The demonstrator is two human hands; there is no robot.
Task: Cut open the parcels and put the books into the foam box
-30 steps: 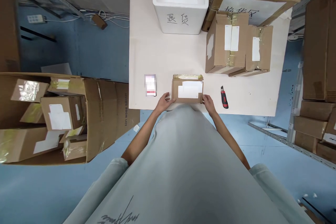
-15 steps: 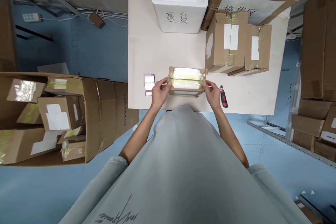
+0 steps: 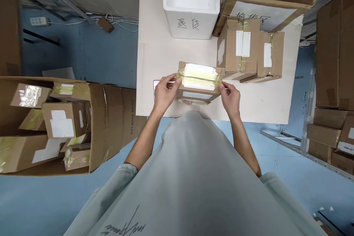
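A small cardboard box [image 3: 199,76] is raised off the table between my two hands. Shiny clear tape and white labels cover its top, and another label is on the side facing me. My left hand [image 3: 165,93] grips its left end, thumb on the near corner. At the other end, my right hand [image 3: 230,97] pinches the right edge between thumb and fingers. Just the edge of a phone [image 3: 155,85] shows behind my left hand. The red and black utility knife is hidden from view.
At the back of the white table [image 3: 157,55] stands a white foam box [image 3: 190,25]. Two taped cartons [image 3: 231,62] sit to the right, before a large open carton [image 3: 265,2]. On my left, a big open carton [image 3: 110,118] holds several parcels.
Both hands have lifted the small box towards me and tilted it slightly, its right end lower in view. The utility knife is now covered and the phone mostly hidden.
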